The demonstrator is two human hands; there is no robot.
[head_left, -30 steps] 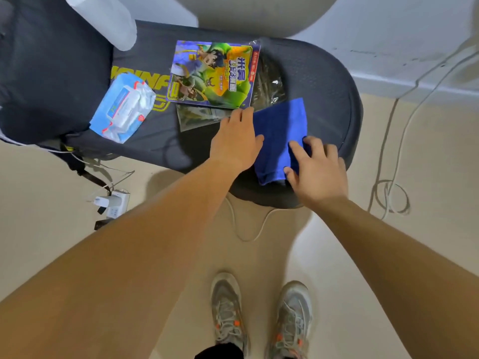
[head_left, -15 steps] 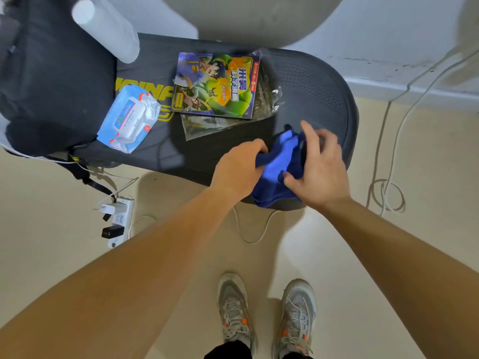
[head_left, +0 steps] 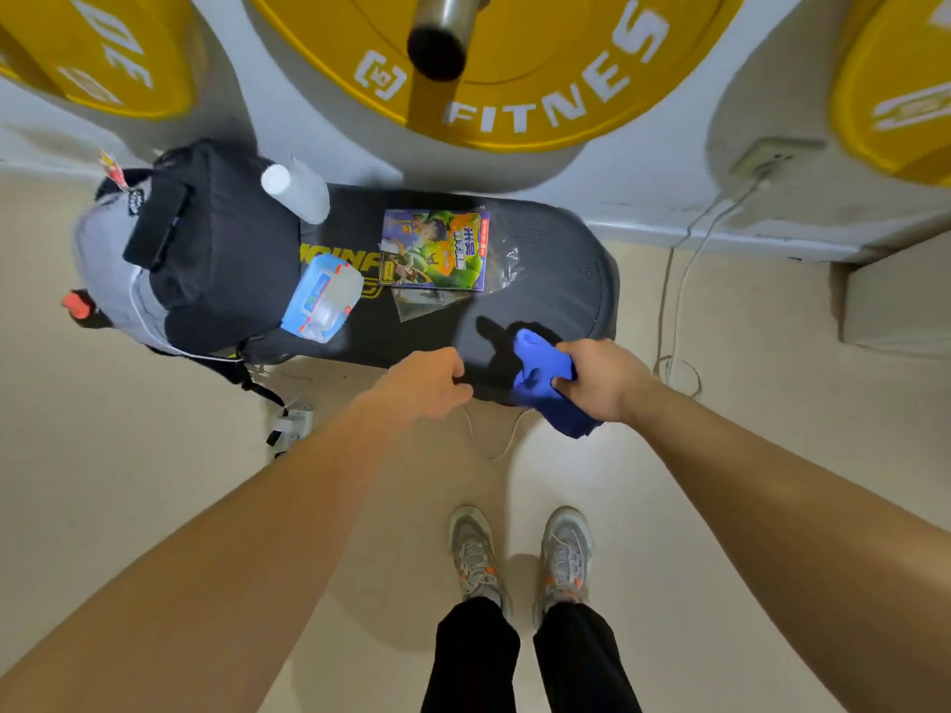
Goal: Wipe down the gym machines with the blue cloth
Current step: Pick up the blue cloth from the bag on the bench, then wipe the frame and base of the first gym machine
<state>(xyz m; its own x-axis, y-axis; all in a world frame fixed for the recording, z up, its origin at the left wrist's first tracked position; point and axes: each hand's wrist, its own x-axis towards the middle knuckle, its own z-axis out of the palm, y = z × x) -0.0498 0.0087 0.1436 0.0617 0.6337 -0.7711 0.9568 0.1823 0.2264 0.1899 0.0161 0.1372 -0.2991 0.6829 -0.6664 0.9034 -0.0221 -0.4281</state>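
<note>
My right hand (head_left: 597, 380) grips bunched cloth (head_left: 543, 365); left hand (head_left: 427, 383) empty, loosely curled. Pickup looks done. Next: I press cloth onto counter (head_left: 556, 280) just ahead, wipe.

A gym: yellow weight plates (head_left: 514, 69) marked "FITNESS" on a barbell (head_left: 442, 28) above a padded bench (head_left: 556, 280).

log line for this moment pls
right hand: grips blue cloth | left hand: empty, fingers loosely curled | cloth: bunched, over bench near edge | wiping: not begun

Right hand (head_left: 599, 379) lifted blue cloth (head_left: 545, 375); left hand (head_left: 429, 383) released.
</note>
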